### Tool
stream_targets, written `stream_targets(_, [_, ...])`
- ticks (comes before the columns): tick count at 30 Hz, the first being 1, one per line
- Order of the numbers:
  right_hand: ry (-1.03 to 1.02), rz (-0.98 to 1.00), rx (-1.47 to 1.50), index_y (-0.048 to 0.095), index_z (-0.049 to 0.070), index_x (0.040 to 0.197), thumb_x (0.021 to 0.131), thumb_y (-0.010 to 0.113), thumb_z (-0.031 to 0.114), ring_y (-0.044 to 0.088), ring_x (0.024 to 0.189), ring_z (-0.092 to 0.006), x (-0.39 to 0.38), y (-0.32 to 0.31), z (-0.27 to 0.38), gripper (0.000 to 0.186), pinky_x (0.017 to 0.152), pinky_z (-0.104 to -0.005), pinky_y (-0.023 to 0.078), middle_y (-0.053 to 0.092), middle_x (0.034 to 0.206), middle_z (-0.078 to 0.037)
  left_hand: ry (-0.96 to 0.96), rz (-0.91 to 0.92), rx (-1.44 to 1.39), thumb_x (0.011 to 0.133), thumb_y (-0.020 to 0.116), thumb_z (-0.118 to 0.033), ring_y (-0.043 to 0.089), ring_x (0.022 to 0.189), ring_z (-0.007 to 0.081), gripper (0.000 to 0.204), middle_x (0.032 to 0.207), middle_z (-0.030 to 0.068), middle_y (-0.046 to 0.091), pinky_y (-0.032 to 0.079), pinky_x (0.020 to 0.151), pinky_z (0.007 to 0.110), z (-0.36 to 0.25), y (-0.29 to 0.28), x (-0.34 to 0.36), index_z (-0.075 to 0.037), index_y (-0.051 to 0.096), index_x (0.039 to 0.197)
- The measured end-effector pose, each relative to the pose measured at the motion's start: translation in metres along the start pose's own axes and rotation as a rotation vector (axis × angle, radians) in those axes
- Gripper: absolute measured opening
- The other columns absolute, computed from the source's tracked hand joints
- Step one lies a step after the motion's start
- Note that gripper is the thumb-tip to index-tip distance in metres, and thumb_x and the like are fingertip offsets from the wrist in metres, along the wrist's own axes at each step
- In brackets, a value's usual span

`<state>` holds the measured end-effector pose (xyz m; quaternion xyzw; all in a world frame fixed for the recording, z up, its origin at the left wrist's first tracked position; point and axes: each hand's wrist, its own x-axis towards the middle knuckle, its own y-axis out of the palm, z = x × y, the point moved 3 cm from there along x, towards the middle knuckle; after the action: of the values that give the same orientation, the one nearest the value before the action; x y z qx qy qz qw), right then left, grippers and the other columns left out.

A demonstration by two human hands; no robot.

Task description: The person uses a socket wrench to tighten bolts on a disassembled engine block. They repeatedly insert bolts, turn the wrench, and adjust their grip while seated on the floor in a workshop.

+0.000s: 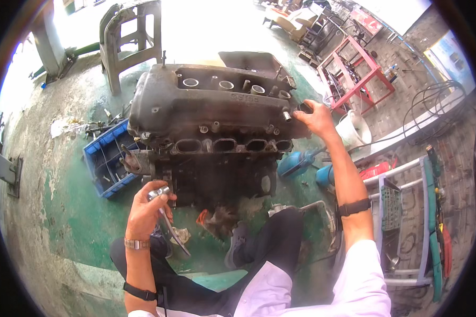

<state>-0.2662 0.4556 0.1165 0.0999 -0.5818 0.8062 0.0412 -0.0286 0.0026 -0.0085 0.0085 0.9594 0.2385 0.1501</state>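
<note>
A dirty engine (217, 174) stands on the floor in front of me. Its black valve cover (195, 108) has a row of round holes along the top, and oval ports open in the side below. My left hand (145, 208) is closed round a ratchet wrench (158, 193), by the engine's lower left side; the silver head shows at the fingers and the handle points down. At the cover's right end, my right hand (320, 120) curls its thumb and fingers round a dark cap (303, 108), partly hidden. A short metal pipe stub (286, 116) sticks out beside it.
A blue crate (98, 164) with parts stands left of the engine, a plastic stool (129, 42) behind it. To the right are a blue container (296, 164), a white bucket (353, 129), a red metal frame (362, 66) and a tool rack (402, 222). A cable (433, 113) lies coiled far right.
</note>
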Motion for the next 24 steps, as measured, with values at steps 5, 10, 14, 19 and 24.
stream_targets(5, [-0.017,0.040,0.051,0.061,-0.009,0.131,0.076,0.085,0.036,0.068,0.116,-0.0298,0.002,-0.001,0.000,0.075,0.102,-0.0369,0.050,0.068,0.124,-0.027,0.001,-0.012,0.006,0.089,0.070,-0.010,0.067,0.060,0.0209,0.044,0.098,0.0200,0.070,0.057,0.054,0.033,0.000,0.003,0.001,0.005,0.054,0.127])
stream_targets(10, [-0.033,0.013,0.008,0.061,-0.011,0.129,0.076,0.084,0.035,0.065,0.120,-0.0297,0.001,-0.003,0.001,0.073,0.104,-0.0372,0.049,0.065,0.128,-0.029,-0.003,-0.020,-0.016,0.089,0.070,-0.009,0.067,0.061,0.0201,0.043,0.098,0.0198,0.070,0.057,0.055,0.033,-0.003,0.007,-0.001,0.005,0.054,0.126])
stream_targets(14, [-0.022,0.016,0.050,0.065,-0.007,0.127,0.074,0.082,0.039,0.069,0.115,-0.0305,0.002,-0.004,-0.007,0.072,0.100,-0.0373,0.052,0.068,0.122,-0.026,0.012,-0.046,-0.009,0.090,0.070,-0.009,0.067,0.061,0.0192,0.042,0.097,0.0196,0.071,0.057,0.055,0.033,-0.002,0.004,0.000,0.006,0.054,0.126])
stream_targets(19, [-0.050,0.022,0.068,0.061,-0.013,0.128,0.077,0.083,0.036,0.069,0.114,-0.0295,0.006,-0.003,-0.013,0.075,0.098,-0.0363,0.052,0.070,0.120,-0.027,0.121,-0.050,-0.149,0.093,0.069,-0.012,0.066,0.060,0.0174,0.042,0.096,0.0204,0.071,0.056,0.052,0.032,-0.011,0.008,0.000,0.006,0.053,0.128])
stream_targets(24, [-0.014,0.058,0.072,0.052,-0.009,0.140,0.081,0.083,0.026,0.066,0.115,-0.0300,0.011,-0.019,-0.005,0.075,0.100,-0.0376,0.051,0.064,0.131,-0.026,0.153,-0.166,-0.220,0.094,0.070,-0.014,0.062,0.055,0.0143,0.057,0.093,0.0173,0.069,0.053,0.047,0.030,-0.036,0.015,0.004,0.009,0.042,0.138])
